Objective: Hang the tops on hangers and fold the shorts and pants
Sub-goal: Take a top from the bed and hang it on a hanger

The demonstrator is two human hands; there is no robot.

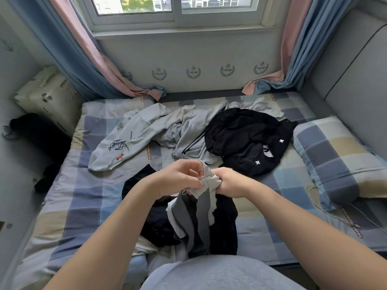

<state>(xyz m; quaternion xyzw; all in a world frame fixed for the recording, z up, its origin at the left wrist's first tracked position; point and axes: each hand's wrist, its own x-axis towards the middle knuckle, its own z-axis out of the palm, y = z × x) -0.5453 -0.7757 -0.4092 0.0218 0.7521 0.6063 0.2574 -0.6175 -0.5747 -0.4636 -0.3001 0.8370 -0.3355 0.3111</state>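
While both hands meet above the near middle of the bed, a grey garment [201, 204] hangs bunched between them, its top edge gathered and its soft knit body drooping in loose folds of light and darker grey toward the person's lap. The left hand [178, 178] curls its fingers closed on the raw-looking upper hem, and the right hand [229, 181] is fisted tight around the same bunch just beside it, so the two grips almost touch. What kind of garment it is cannot be told from the crumple.

Under the hanging cloth lies a heap of dark clothes [159, 218], matte and rumpled, reaching the near edge of the mattress. Farther off, a pale grey top with script lettering [123, 141] sprawls to the left, a grey piece with dark stripes [190, 145] lies in the centre, and a black garment with small white crosses [249, 139] mounds to the right; these three overlap into one pile.

The checked bedsheet [83, 197] in blue, grey and cream squares shows bare along the near left and in a strip at the near right, the widest flat room. A matching checked pillow [339, 155] bounds the right side against a padded grey wall panel [351, 76]. A cream cushion [48, 95] sits in the far left corner. Blue and pink curtains [88, 65] drape onto the far edge below the window [176, 9].
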